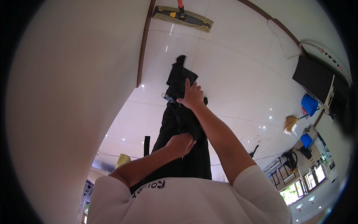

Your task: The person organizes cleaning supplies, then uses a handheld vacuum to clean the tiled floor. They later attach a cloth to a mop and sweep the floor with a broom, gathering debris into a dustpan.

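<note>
A bundle of black cloth (188,119), perhaps a garment or a bag, hangs in front of my black trousers (193,165). My left hand (181,144) has its fingers curled around the lower part of this cloth. Farther out, my right hand (193,94) lies over the cloth with fingers spread and thumb apart. A blue-and-white patterned strap (168,98) with a pale loop at its end sticks out left of my right thumb. Beyond my fingers, black fabric (179,74) extends over the floor; where it joins the bundle is hard to tell.
A flat mop (183,19) lies ahead on the glossy tiled floor (235,72). A wall (84,70) runs close on my left. To the right are a straw broom (291,123), a blue bucket (309,105), a large black panel (313,78) and a hoop (327,53). Thin cables cross the floor.
</note>
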A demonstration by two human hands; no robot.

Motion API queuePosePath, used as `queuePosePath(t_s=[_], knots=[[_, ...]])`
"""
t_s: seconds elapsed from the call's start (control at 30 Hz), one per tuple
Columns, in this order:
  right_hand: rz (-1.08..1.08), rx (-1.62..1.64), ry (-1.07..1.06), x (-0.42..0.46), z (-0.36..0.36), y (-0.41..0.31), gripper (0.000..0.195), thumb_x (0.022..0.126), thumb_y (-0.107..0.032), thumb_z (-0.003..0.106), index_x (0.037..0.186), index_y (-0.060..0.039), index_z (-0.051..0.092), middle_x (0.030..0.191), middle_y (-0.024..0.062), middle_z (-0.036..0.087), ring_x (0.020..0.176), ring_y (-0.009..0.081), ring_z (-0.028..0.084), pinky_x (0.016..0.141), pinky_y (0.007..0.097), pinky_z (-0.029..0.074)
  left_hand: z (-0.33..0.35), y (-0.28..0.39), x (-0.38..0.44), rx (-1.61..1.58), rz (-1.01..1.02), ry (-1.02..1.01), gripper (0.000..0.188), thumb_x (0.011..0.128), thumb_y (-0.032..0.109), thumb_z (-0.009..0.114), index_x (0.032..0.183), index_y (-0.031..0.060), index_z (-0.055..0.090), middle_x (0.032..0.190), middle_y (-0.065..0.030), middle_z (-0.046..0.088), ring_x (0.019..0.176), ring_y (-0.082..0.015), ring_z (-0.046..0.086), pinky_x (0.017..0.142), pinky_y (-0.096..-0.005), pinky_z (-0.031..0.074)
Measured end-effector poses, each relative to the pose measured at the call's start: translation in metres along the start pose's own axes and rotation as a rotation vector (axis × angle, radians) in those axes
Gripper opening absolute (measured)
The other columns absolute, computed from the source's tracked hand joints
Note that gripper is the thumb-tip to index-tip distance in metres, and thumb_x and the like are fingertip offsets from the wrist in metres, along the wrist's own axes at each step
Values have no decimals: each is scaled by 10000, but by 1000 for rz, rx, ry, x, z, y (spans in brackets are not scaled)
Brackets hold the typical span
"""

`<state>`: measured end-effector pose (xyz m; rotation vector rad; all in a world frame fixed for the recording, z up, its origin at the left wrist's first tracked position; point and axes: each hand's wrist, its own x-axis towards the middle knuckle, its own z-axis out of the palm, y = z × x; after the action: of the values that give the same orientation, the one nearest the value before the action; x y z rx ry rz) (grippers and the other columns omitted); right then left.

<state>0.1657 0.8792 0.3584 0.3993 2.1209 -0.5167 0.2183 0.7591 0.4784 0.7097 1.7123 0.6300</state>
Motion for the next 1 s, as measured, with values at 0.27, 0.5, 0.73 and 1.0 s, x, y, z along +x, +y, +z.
queuePosePath(t_s=[0.27, 0.5, 0.73, 1.0], knots=[[83, 75, -309, 40, 34, 63, 734, 645, -282, 598, 1260, -82, 251, 1073, 217, 497, 994, 343, 488, 851, 395, 393, 20, 58, -21, 181, 247, -143, 162, 779, 173, 465, 769, 29, 537, 779, -108, 542, 725, -229, 564, 553, -333, 487], [-32, 304, -192, -48, -70, 116, 353, 711, -111, 448, 1038, -176, 564, 982, 185, 532, 801, 344, 543, 727, 392, 425, 41, 19, -28, -101, -298, -65, 475, 800, 456, 410, 904, 0, 494, 871, -176, 536, 829, -334, 537, 740, -421, 424], [-293, 222, -42, -159, -61, 120, 410, 706, -89, 472, 1106, -168, 519, 728, 149, 475, 711, 288, 502, 668, 335, 416, 73, -26, 12, 85, -21, 256, 189, 749, 219, 523, 851, 61, 502, 807, -94, 538, 752, -284, 549, 623, -412, 448], [-247, 296, 74, -198, -76, 125, 370, 771, -121, 445, 1137, -159, 482, 807, 132, 490, 746, 290, 516, 661, 349, 422, 49, 43, 36, 338, 721, 201, 187, 707, 152, 503, 888, 109, 522, 923, -39, 531, 776, -205, 546, 626, -312, 455]])
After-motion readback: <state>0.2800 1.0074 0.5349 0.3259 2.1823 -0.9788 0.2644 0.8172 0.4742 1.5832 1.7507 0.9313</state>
